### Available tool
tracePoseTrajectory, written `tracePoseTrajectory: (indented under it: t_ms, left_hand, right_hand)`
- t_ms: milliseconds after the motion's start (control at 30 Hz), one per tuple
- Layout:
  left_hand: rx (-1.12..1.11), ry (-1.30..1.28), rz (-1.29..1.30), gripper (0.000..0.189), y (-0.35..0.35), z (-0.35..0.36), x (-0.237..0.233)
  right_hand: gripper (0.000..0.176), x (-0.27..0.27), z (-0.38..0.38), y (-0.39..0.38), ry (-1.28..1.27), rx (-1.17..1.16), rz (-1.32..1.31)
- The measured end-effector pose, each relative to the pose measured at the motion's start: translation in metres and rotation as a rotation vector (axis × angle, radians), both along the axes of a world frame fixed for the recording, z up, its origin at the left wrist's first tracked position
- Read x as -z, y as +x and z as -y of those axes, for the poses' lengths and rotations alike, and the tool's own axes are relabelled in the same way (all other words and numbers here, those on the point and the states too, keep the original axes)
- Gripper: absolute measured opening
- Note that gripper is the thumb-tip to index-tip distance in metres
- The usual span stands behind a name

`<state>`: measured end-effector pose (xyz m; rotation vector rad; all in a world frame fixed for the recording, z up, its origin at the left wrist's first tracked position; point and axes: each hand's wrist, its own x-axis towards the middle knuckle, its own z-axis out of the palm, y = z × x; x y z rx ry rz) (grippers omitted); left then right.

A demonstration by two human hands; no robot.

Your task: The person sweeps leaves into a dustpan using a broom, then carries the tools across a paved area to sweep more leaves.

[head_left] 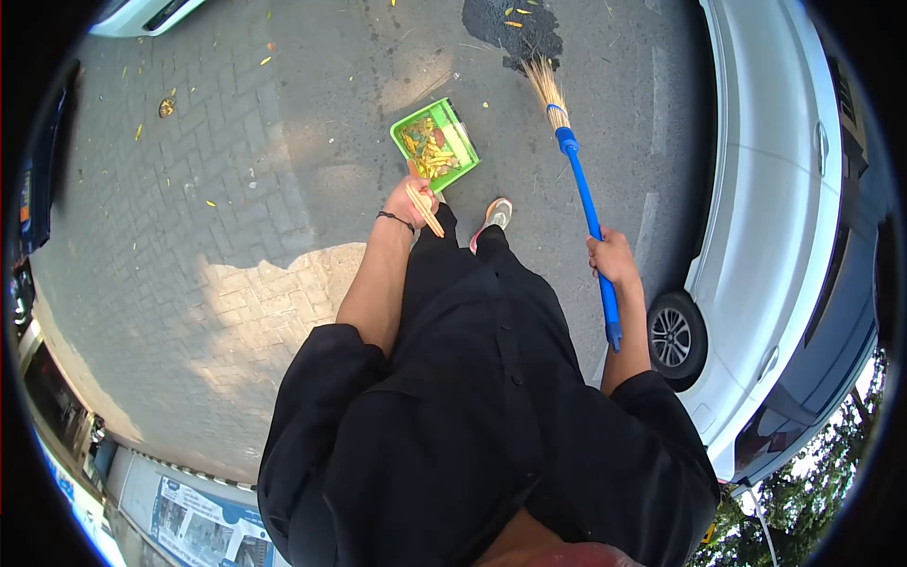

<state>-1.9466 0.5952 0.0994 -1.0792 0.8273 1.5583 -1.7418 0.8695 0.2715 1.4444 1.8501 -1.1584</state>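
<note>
My left hand point(408, 202) is closed around a pale, orange-striped handle point(426, 212). Just beyond it is a green dustpan point(460, 173) holding yellow leaves point(427, 142) and other litter. The join between handle and pan is hidden by my fingers. On the other side, my right hand point(612, 256) grips the blue shaft of a broom point(584, 184). Its straw bristles point(545, 87) point away from me and reach the edge of a dark wet patch point(518, 28) on the pavement.
A white car point(765, 189) stands close on my right, its rear or front wheel point(673, 338) near my elbow. Paving bricks point(227, 161) lie to the left, with scattered leaves. My shoe point(498, 214) is beside the pan. Another vehicle point(142, 14) shows at top left.
</note>
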Motion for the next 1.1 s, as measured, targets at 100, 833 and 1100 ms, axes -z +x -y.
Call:
tracePoseTrajectory:
  t_ms: [100,833,1100]
  left_hand:
    - [-0.025,-0.004,-0.010,0.013,-0.038,-0.007,0.006]
    - [-0.069,0.147,-0.077,0.034,-0.092,0.031,0.051]
    - [-0.305,0.158,0.129,0.010,-0.118,0.033,0.018]
  right_hand:
    - [0.017,0.034,0.019,-0.019,0.023,-0.010,-0.006]
    - [0.017,-0.082,0.037,-0.042,-0.141,0.114,-0.113]
    - [0.010,-0.082,-0.071,-0.049,-0.047,0.300,-0.192]
